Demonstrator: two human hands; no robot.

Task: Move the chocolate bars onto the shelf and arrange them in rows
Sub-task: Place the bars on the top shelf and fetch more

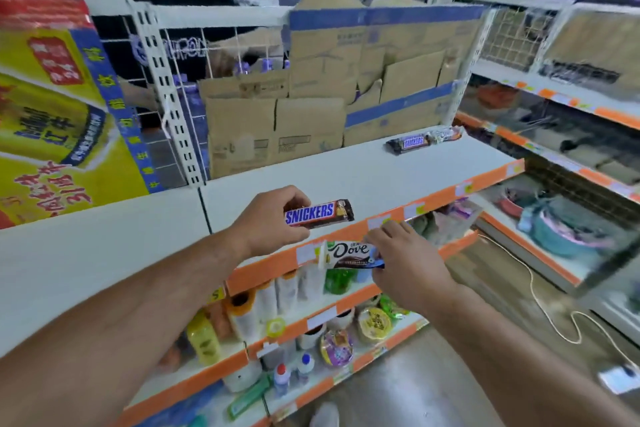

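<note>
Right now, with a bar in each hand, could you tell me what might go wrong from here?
The Dove bar, pinched at one end by the right hand, hangs in front of the orange edge strip of the shelf and could catch it going up. The Snickers bar in the left hand hovers near the shelf's front edge; set down there, it might slide off. The rear Snickers bar lies askew far back, so rows may start uneven.

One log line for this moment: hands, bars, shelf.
left hand holds Snickers bar at shelf front | right hand holds Dove bar before shelf edge | placed: second Snickers, pale-wrapped bar, back right
</note>
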